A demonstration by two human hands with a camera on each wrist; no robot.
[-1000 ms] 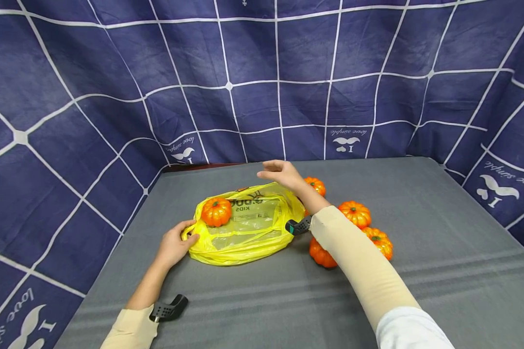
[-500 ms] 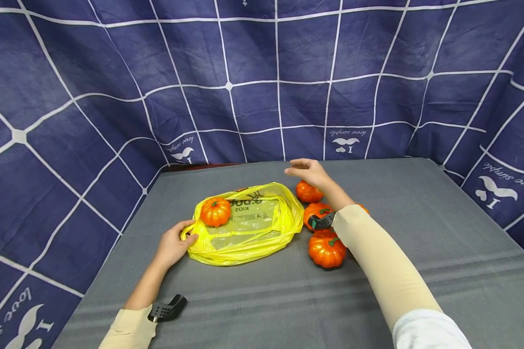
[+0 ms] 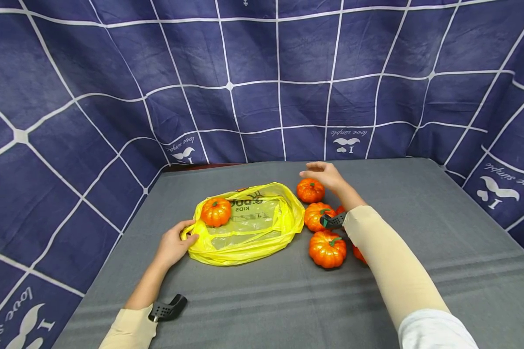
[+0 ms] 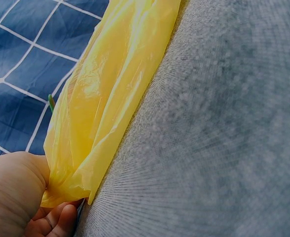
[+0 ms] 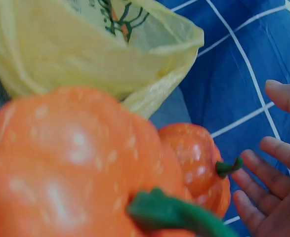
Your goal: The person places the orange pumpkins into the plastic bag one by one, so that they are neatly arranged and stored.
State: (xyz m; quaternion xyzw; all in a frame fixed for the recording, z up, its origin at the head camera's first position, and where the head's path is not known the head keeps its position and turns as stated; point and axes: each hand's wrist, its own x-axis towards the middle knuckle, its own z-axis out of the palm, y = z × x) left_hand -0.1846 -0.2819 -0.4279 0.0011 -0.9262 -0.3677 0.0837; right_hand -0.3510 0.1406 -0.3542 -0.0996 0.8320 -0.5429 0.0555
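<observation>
The table (image 3: pixel 262 305) is covered with grey cloth, which has some soft creases. Behind it hangs a blue curtain (image 3: pixel 301 106) with white grid lines, and moustache prints (image 3: pixel 346 141) beside upside-down lettering (image 3: pixel 348 132).

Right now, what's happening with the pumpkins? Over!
Left hand holds bag, one pumpkin inside. Right hand empty, near far pumpkin. Nothing seen between them.

The right hand (image 3: pixel 325 176) has moved rightward, from the far right rim of the yellow bag (image 3: pixel 244 255) to beside the far pumpkin (image 3: pixel 311 191). The sleeve (image 3: pixel 390 264), farther from the bag, reveals more of the three nearer pumpkins (image 3: pixel 327 250), hiding most of two outer pumpkins (image 3: pixel 359 255).
</observation>
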